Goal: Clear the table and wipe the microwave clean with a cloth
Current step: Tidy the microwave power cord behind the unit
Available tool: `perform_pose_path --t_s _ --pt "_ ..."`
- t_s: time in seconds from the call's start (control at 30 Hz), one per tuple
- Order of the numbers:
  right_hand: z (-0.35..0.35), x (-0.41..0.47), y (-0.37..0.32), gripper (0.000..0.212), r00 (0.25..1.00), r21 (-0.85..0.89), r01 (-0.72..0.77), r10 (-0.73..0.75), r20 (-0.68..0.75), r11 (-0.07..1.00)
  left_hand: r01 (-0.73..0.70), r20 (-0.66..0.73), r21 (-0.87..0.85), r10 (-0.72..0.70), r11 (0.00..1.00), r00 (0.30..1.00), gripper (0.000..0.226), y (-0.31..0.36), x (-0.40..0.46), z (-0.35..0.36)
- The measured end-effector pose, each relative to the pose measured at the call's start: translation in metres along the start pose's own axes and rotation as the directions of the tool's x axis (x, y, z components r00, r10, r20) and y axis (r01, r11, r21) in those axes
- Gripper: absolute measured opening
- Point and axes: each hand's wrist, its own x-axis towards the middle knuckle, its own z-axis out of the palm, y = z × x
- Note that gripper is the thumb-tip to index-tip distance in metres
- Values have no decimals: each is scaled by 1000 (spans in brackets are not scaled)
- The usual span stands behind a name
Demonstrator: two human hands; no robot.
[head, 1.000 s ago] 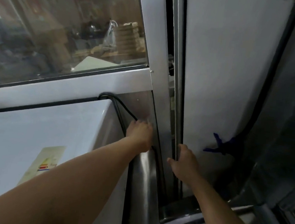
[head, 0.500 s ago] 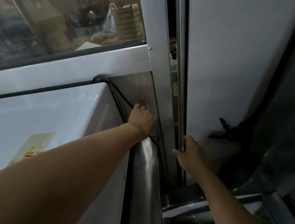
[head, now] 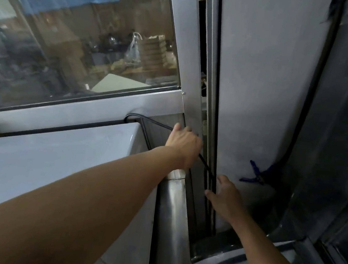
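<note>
The white microwave (head: 46, 160) fills the lower left, seen from above. Its black power cord (head: 148, 121) loops out from behind it and runs right and down into the narrow gap beside the metal post (head: 187, 79). My left hand (head: 183, 143) reaches over the microwave's corner and curls round the cord just in front of the post. My right hand (head: 226, 198) lies lower at the gap, thumb spread and fingers pointing up against the white panel (head: 259, 98), close to where the cord goes down. No cloth is in view.
A glass window (head: 81, 45) runs behind the microwave above a metal sill. A blue tie (head: 254, 175) hangs on a dark seal at the panel's right edge. A steel ledge (head: 172, 218) drops below my left wrist. Dark metal surfaces stand at the right.
My left hand has shifted right along the cord toward the post. My right hand has released the panel edge, dropped lower and spread its fingers. The view has tilted down slightly.
</note>
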Motion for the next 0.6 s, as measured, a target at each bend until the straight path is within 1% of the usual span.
perform_pose_path --t_s 0.07,0.13,0.17,0.2,0.27,0.4,0.5,0.6 --pt "-8 -2 -7 41 1000 15 8 -8 -10 1000 4 -38 -65 -6 998 999 23 -5 -3 -15" --pt "-16 -6 -15 18 999 23 -12 13 -36 1000 2 -72 -134 -12 991 997 23 -10 -9 -28" --pt "-19 -9 -19 22 998 23 -19 21 -57 1000 -5 -82 -159 -8 987 997 23 -12 -12 -33" --pt "-22 -11 -21 31 997 17 -20 21 -79 1000 -13 -88 -174 -2 985 996 22 -15 -17 -38" --pt "-30 -17 -29 37 993 1 -12 12 -121 1000 -20 -97 -187 2 982 995 22 -19 -25 -46" --pt "-50 -32 -51 34 984 -11 14 -16 -176 1000 -26 -120 -238 -3 971 993 21 -20 -44 -62" --pt "-62 -45 -73 27 977 -7 44 -44 -208 999 -78 -156 -254 39 964 987 20 -10 -60 -75" --pt "-71 -58 -95 24 963 -42 93 -100 -252 995 -87 -213 -286 25 954 977 13 1 -73 -90"
